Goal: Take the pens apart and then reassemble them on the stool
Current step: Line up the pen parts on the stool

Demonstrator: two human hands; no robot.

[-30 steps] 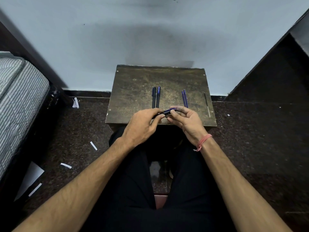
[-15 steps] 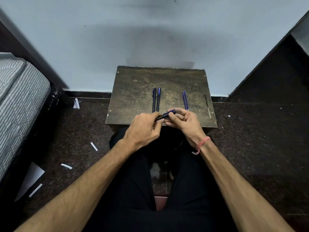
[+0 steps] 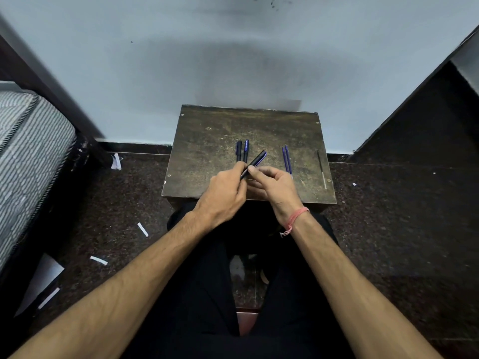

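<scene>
Both the left hand [image 3: 225, 190] and the right hand [image 3: 275, 187] pinch one dark pen [image 3: 255, 163], fingers closed on its lower end. Two pens [image 3: 242, 150] lie just beyond the fingertips on the stool [image 3: 207, 151].

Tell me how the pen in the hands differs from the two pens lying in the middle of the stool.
The held pen is off the stool, gripped by the left hand and right hand; the two lying pens rest untouched on it. The held pen slants toward the far right; the lying pens run straight away from the person, side by side. All three look dark blue or black and slim.
</scene>
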